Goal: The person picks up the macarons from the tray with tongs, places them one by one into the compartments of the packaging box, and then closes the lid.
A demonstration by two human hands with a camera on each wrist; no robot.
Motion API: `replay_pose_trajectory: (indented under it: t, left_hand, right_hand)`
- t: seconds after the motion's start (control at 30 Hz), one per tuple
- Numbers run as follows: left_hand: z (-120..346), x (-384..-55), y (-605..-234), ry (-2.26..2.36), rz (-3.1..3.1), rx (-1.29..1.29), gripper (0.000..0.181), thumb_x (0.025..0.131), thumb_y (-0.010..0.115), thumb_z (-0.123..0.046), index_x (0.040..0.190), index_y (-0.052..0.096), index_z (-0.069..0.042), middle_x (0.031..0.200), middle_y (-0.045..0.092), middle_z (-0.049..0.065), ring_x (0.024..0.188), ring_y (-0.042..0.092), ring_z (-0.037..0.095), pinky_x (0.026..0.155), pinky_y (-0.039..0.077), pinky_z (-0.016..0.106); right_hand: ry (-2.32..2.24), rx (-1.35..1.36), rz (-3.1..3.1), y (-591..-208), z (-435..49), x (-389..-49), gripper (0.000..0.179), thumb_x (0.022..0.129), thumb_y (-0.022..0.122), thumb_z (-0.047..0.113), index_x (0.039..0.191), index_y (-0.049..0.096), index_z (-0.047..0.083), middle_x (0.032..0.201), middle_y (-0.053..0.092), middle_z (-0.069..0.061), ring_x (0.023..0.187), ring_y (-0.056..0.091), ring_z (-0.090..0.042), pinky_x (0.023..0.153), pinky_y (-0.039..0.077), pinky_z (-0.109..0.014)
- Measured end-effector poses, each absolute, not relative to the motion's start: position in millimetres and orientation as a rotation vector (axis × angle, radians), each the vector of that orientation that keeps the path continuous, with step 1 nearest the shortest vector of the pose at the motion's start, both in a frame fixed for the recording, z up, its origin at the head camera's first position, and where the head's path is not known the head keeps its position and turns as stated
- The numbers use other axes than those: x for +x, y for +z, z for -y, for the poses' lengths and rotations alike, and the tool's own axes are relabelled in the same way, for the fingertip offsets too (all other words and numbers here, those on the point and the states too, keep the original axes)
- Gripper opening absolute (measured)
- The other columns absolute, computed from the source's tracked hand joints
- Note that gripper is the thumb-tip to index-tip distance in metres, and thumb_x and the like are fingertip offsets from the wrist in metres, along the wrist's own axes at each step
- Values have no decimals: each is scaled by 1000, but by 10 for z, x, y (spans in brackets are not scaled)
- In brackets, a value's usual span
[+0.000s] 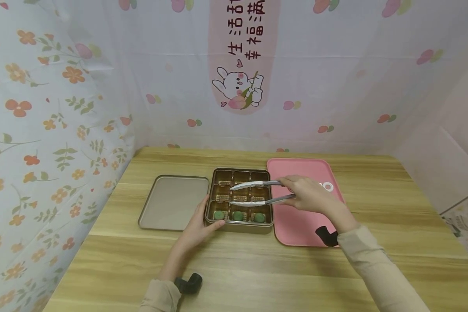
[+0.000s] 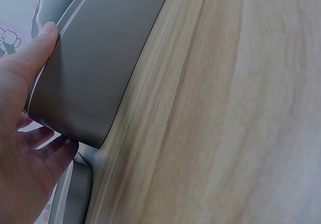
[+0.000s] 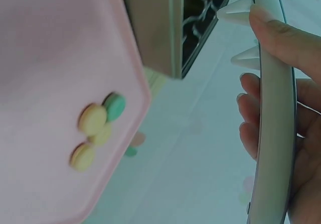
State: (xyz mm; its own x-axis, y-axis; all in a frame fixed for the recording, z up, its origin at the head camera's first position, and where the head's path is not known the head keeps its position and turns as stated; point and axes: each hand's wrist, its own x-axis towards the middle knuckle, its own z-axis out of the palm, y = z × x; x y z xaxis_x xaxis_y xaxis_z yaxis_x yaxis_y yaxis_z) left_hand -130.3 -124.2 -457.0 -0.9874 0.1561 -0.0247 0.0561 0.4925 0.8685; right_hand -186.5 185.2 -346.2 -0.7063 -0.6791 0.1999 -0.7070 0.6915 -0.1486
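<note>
Nearest are two beige sleeves (image 1: pixel 376 264) and, at the wrists, black pieces (image 1: pixel 189 284). On the wooden table (image 1: pixel 257 268), with its pale, streaked grain, the left hand (image 1: pixel 198 226) holds the near left corner of a bronze box (image 1: pixel 239 228), its thumb on the rim and its fingers bent around the side. In the nearest row of the box's nine compartments lie three green macarons (image 1: pixel 238 216), one in each. The right hand (image 1: pixel 310 196) is closed around the tongs (image 1: pixel 253 184), whose pale tips stand apart above the box. To the right is a pink tray (image 1: pixel 296 229); the right wrist view shows on it three yellow macarons (image 3: pixel 93 119) and a green macaron (image 3: pixel 115 106). A flat, shallow lid (image 1: pixel 175 203) lies at the box's left. At the left hangs a cloth with orange flowers (image 1: pixel 43 130). Farthest is a white cloth (image 1: pixel 171 78), where a drawn rabbit (image 1: pixel 234 84) carries a tulip below dark red writing (image 1: pixel 253 31); I can read 生活 and 幸福满, and the picture's edge cuts the rest.
</note>
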Motion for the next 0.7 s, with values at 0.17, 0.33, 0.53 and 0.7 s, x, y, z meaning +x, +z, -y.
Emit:
replay_pose_trajectory:
  t: [0.17,0.33,0.53,0.7]
  left_hand:
    - [1244,-1293,-4560,1538,-2610,185,99,78,69,-41,148,6,-12,153,11,17,139,15,38,111,16,56]
    - [1246,-1288,-4552,1550,-2599,178,98,78,70,-39,148,6,-13,153,12,16,139,15,36,112,15,56]
    - [1250,-1289,-4560,1545,-2601,177,98,78,70,-40,148,6,-13,153,11,15,140,14,37,111,15,56]
    - [1254,-1293,-4562,1546,-2597,183,99,78,69,-41,148,6,-13,153,11,15,140,14,37,111,15,57]
  right_hand:
    - [370,1069,2785,-3487,-2032,-1857,52,70,78,25,114,59,5,91,65,-3,79,61,-16,68,52,-34]
    - [421,1029,2788,-3530,-2178,-1837,52,71,78,20,116,58,3,95,65,-5,78,63,-19,66,54,-33]
    - [445,980,2801,-3599,-2287,-1818,55,71,78,20,119,56,5,98,66,-10,77,66,-21,65,55,-34]
    - [501,886,2859,-3638,-2375,-1789,55,73,76,22,122,54,8,102,65,-11,82,64,-23,65,54,-35]
